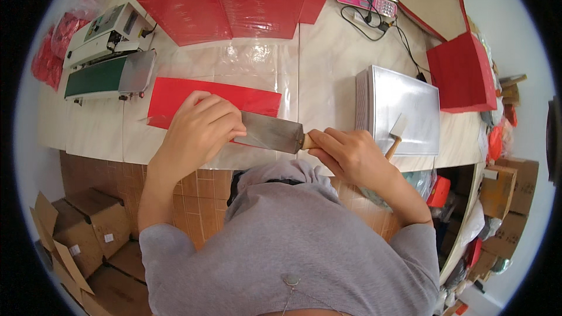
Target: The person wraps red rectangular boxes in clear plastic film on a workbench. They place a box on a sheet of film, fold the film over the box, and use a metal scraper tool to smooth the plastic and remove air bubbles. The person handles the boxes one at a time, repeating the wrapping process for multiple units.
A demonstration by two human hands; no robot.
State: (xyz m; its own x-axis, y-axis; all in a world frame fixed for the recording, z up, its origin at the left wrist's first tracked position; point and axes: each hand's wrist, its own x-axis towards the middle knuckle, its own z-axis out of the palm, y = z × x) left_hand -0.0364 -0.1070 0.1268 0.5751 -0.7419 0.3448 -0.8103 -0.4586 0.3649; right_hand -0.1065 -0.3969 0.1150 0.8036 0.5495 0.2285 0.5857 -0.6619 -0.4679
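Note:
My right hand point(351, 153) grips the wooden handle of a broad metal blade point(274, 132), which looks like a cleaver, at the front of the table. My left hand point(204, 129) is at the blade's far end, its fingertips on the metal; whether it pinches or presses is hard to tell. Beneath the blade and my left hand lies a flat red sheet or bag point(219, 92), with its lower edge partly hidden. To the right, a small spatula point(397, 134) with a wooden handle rests on a stack of silvery sheets point(412, 101), near my right forearm.
Large red boxes point(259, 4) stand at the back of the marble-patterned table point(325, 87). A sealing machine point(105, 57) with a green belt is at the left. A pink-framed scale point(366, 2), black cables and a red box point(463, 72) are at the right. Cardboard boxes point(92, 224) stand on the floor.

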